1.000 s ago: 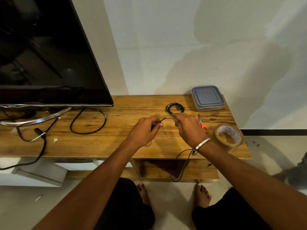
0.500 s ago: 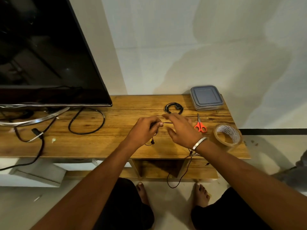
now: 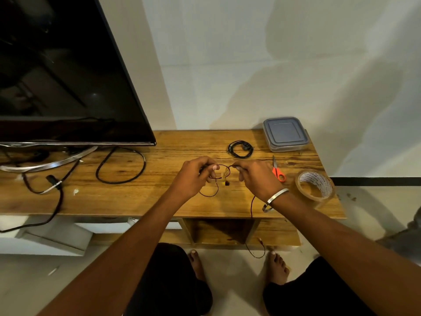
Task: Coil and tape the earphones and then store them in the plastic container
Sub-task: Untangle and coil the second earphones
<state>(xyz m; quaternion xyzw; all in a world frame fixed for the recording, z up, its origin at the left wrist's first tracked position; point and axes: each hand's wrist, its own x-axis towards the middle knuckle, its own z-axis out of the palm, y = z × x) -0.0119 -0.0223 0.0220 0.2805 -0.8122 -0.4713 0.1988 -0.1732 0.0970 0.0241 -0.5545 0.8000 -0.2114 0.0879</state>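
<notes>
Thin black earphones (image 3: 222,173) form a small loop between my two hands over the wooden table (image 3: 141,197). My left hand (image 3: 196,176) pinches one side of the loop, and my right hand (image 3: 256,176) pinches the other side. The rest of the wire (image 3: 251,208) hangs over the table's front edge toward the floor. A second coiled pair of black earphones (image 3: 240,148) lies farther back. The plastic container (image 3: 285,134), grey lid on, sits at the back right. A roll of brown tape (image 3: 315,185) and red-handled scissors (image 3: 278,172) lie to the right.
A large black TV (image 3: 63,71) stands on the left of the table, with black cables (image 3: 120,166) and a silver stand leg (image 3: 45,164) below it. A white wall runs behind. My bare feet are on the floor beneath.
A straight stretch of wire between my hands has become a small loop. My right hand swung in toward the left and back out, and the hanging wire has been drawn up shorter.
</notes>
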